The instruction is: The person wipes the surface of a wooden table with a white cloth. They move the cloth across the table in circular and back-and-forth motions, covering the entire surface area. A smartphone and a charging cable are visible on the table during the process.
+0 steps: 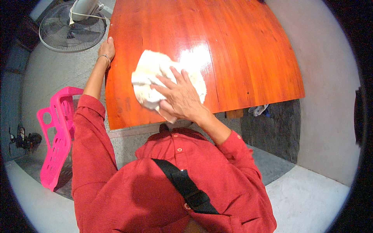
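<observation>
Under your fingers lies a large glossy orange-brown wooden tabletop [233, 50], polished enough to throw back a bright glare just beyond your right fingertips. Your right hand [180, 99] lies flat with fingers spread wide, palm pressing down on a white cloth [151, 73], which sits bunched on the table near its front-left part, reaching out past your fingertips toward the far left. The cloth looks soft, light and limp; it will probably fold and slide easily on that slick surface, so a broad palm over its middle likely holds it better than a pinch at an edge.

Your left hand [107, 48] grips the table's left edge, fingers curled over the rim, a thin bracelet [104, 57] at the wrist behind them.

Left of those fingers and lower, a bright pink plastic chair [58, 132] stands on the floor. Beyond your left fingertips a pale floor fan [72, 25] stands close to the table corner. Far right of your right fingers, under the table edge, a small whitish rag [258, 110] peeks out.
</observation>
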Available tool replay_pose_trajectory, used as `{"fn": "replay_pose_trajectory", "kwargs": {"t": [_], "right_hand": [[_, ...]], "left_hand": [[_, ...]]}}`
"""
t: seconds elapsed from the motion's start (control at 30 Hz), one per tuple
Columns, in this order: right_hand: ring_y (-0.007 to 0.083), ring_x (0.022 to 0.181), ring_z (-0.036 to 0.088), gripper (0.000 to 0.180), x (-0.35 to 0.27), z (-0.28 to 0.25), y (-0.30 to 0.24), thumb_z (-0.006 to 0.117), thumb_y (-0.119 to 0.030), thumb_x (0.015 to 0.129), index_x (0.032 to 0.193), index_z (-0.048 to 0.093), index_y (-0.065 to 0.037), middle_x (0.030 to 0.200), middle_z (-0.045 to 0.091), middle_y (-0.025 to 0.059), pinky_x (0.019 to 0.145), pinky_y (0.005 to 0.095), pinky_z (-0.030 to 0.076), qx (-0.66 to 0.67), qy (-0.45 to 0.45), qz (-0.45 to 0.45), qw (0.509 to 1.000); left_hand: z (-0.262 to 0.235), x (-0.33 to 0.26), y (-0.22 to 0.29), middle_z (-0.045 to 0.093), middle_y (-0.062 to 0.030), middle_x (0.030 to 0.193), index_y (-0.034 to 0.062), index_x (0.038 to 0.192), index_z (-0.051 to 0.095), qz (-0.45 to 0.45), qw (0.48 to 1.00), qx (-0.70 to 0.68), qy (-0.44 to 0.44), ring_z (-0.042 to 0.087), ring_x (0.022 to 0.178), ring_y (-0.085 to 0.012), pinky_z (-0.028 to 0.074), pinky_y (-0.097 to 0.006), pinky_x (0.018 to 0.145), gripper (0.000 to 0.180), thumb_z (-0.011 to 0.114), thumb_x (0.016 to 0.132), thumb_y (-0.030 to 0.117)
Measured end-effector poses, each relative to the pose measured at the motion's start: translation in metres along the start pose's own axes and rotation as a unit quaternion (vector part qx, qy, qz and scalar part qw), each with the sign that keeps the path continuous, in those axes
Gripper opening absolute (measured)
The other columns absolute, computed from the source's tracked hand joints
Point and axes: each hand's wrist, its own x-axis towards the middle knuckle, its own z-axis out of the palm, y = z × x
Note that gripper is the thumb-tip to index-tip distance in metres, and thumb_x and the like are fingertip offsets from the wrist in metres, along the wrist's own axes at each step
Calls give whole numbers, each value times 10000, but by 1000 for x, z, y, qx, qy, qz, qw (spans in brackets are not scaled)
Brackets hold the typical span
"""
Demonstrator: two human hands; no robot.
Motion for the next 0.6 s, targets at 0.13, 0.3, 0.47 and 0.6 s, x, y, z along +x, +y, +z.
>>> {"fn": "replay_pose_trajectory", "kwargs": {"t": [0.13,0.3,0.47,0.6], "right_hand": [[423,1308,349,548,-47,-29,19,619,-305,727,1262,574,-195,1406,456,78,1040,634,273,1,-46,-15,999],[435,1302,345,480,-51,-49,72,553,-258,752,1220,595,-163,1376,481,122,1029,604,279,-78,22,94,992],[432,1296,349,495,0,-5,35,603,-303,755,1235,591,-184,1308,522,117,1017,627,285,-47,47,17,998],[412,1327,326,566,-9,-7,-16,642,-318,730,1281,560,-216,1407,443,83,1068,626,254,12,-68,-59,996]], "left_hand": [[-5,-3,-11,573,-288,1187,-58,1156,589,-14,1000,-17,5,522,1143,-435,398,-476,977,590,259,983,400],[-3,-1,-10,565,-305,1184,-76,1129,590,-11,999,-43,1,516,1146,-447,396,-473,981,602,274,975,413],[-5,-4,5,560,-309,1187,-63,1144,586,-20,999,-30,4,512,1155,-444,386,-472,996,600,285,970,425],[-9,-9,4,550,-310,1201,-73,1159,572,-36,999,-22,-5,512,1158,-439,387,-473,996,605,298,970,432]]}}
